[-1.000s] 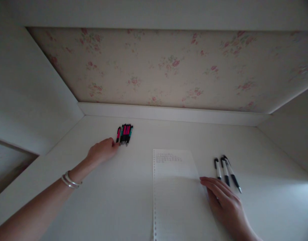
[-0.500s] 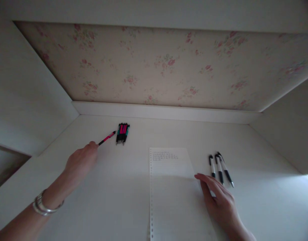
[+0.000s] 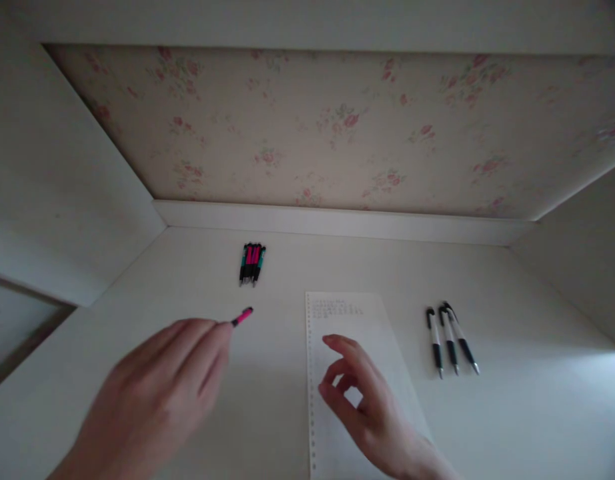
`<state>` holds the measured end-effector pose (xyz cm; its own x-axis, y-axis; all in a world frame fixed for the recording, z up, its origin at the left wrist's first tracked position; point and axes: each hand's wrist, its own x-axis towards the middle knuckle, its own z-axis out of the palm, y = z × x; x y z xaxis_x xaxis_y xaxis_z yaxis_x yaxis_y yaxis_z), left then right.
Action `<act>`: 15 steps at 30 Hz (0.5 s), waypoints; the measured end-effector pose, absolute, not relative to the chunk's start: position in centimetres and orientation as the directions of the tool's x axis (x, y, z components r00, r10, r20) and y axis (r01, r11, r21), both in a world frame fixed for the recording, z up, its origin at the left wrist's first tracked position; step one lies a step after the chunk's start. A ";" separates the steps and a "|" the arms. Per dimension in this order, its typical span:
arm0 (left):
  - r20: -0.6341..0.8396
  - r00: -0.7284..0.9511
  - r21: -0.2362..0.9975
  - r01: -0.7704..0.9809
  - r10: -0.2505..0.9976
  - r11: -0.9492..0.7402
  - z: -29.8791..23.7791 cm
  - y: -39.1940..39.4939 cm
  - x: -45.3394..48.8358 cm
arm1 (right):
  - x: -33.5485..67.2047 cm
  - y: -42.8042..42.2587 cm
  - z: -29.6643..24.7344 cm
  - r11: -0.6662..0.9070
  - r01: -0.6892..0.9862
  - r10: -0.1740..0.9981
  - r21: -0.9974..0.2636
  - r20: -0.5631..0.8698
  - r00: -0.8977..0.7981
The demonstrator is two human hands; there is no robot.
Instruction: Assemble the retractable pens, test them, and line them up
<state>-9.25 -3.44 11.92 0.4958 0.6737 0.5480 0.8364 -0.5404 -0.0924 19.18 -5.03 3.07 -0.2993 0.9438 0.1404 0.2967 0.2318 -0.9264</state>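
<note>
Your left hand (image 3: 162, 373) was at the near left, its fingers closed in a pinch on a pink-and-black pen (image 3: 244, 316). The pen's pink end stuck out past your fingertips toward the far right; its lower part was hidden in your grip. You held it left of the lined sheet (image 3: 372, 333) and nearer than the pen bundle (image 3: 252, 265), well apart from the latter. Your right hand (image 3: 367, 400) was over the sheet, gripping nothing visible, fingers curved and loosely parted from the thumb; contact with the paper could not be told. Small handwriting ran across the sheet's far end, and punched holes lined its left edge. The bundle, pink and teal barrels side by side, lay far left on the white desk (image 3: 267, 413). Three white-and-black pens (image 3: 448, 337) lay right of the sheet, tips pointing near.
</note>
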 end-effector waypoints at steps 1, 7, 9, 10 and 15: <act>0.497 0.593 -0.158 0.780 0.634 -0.606 12.0 -3.8 -7.5 | 18.4 -4.8 3.6 0.238 0.251 0.925 -0.938 0.140 -0.354; 0.521 0.692 -0.040 0.603 0.499 -0.796 10.8 -4.5 -1.0 | 16.7 -3.7 4.7 0.353 0.154 0.843 -0.923 0.242 -0.481; 0.540 0.660 0.124 0.552 0.523 -0.824 9.6 -3.9 -0.2 | 17.0 -3.6 4.3 0.320 0.115 0.878 -0.940 0.249 -0.409; 0.552 0.608 0.216 0.556 0.571 -0.802 8.7 -3.5 0.1 | 17.2 -3.6 4.1 0.255 0.066 0.909 -0.965 0.216 -0.356; 0.401 0.509 0.543 0.537 0.761 -0.646 3.5 -1.6 1.3 | 18.6 -2.7 2.6 -0.152 -0.354 0.988 -0.923 -0.126 -0.094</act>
<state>1.29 -1.57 3.48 0.5094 0.7611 0.4014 0.5371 -0.6457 0.5427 18.61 -2.67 2.63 -0.0940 0.9875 -0.1262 -0.3544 -0.1516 -0.9227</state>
